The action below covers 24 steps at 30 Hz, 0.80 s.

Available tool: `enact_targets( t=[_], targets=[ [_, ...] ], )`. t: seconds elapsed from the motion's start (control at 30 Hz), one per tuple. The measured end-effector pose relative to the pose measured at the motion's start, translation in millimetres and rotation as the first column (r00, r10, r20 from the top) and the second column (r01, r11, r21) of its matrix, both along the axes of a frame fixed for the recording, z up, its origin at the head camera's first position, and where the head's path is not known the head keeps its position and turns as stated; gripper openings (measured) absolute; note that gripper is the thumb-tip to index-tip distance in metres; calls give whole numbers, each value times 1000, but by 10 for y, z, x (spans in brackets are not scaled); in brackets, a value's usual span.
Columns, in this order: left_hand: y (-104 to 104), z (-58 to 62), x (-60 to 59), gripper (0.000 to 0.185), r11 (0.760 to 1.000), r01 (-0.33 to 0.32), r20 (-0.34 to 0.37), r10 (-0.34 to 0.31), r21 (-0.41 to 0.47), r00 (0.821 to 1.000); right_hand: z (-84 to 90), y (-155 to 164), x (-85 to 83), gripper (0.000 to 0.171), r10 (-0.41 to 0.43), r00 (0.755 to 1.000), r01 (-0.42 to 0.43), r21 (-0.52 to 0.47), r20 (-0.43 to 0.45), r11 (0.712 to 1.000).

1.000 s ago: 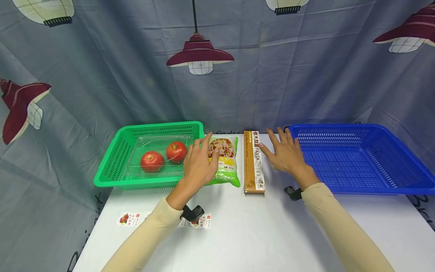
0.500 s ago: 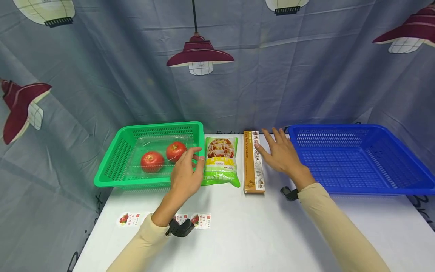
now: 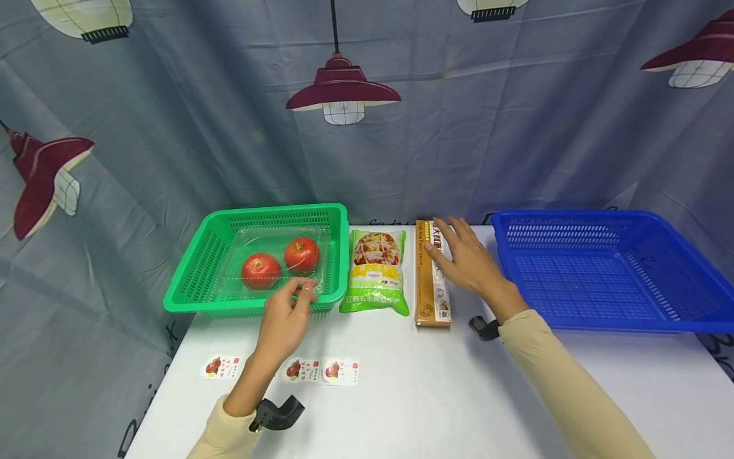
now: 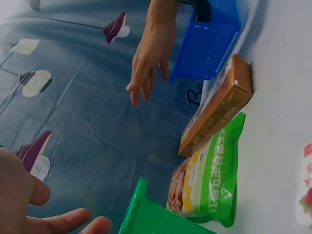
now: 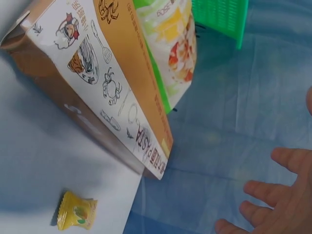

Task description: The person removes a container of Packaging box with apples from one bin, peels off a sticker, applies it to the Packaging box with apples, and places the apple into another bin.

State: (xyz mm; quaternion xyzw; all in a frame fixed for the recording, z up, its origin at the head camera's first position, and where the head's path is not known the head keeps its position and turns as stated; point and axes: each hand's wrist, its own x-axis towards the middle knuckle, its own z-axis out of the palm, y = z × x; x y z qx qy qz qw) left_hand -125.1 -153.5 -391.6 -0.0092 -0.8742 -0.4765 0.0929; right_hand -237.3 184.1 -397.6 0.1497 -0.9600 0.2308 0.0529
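Note:
My left hand (image 3: pixel 301 294) hovers at the front rim of the green basket (image 3: pixel 189 299), fingers loosely curled and holding nothing. Two red tomatoes (image 3: pixel 260 269) lie in a clear plastic tray inside the basket. A green snack bag (image 3: pixel 375 271) lies flat to the basket's right, and a long brown pasta box (image 3: pixel 431 287) beside it. My right hand (image 3: pixel 453 245) hangs open over the box's far end; the left wrist view shows that hand (image 4: pixel 148 63) raised above the pasta box (image 4: pixel 219 107). A small yellow wrapped candy (image 5: pixel 75 217) lies right of the pasta box (image 5: pixel 97 73).
A blue basket (image 3: pixel 602 319) stands at the right of the white table. Tomato stickers (image 3: pixel 321 370) lie near the front left. A blue lamp-patterned curtain hangs close behind the table.
My left hand has drawn back off the green bag, leftward and toward me, to the basket's front rim. My right hand has slid left, from beside the box to over it.

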Motion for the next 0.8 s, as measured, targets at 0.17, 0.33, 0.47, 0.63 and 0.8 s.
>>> enact_targets(
  t=[0.17, 0.33, 0.47, 0.63, 0.8],
  targets=[
    [-111, -82, 91, 29, 999, -37, 31, 36, 12, 999, 10, -36, -25, 75, 14, 1000, -14, 16, -2, 1000],
    [-183, -160, 149, 31, 998, -59, 57, 58, 17, 997, -11, -71, -37, 72, 27, 999, -27, 9, -17, 1000],
    [-216, -221, 170, 32, 997, -74, 78, 73, 20, 994, -56, -96, -27, 74, 24, 1000, -24, 4, -12, 1000],
    [-248, -302, 151, 38, 994, -100, 105, 96, 33, 990, -89, -144, -9, 75, 16, 1000, -16, -8, 3, 1000],
    [-279, -378, 151, 41, 987, -144, 142, 132, 75, 981, -93, -230, 2, 77, 42, 999, -42, -16, 2, 999]
  ],
)
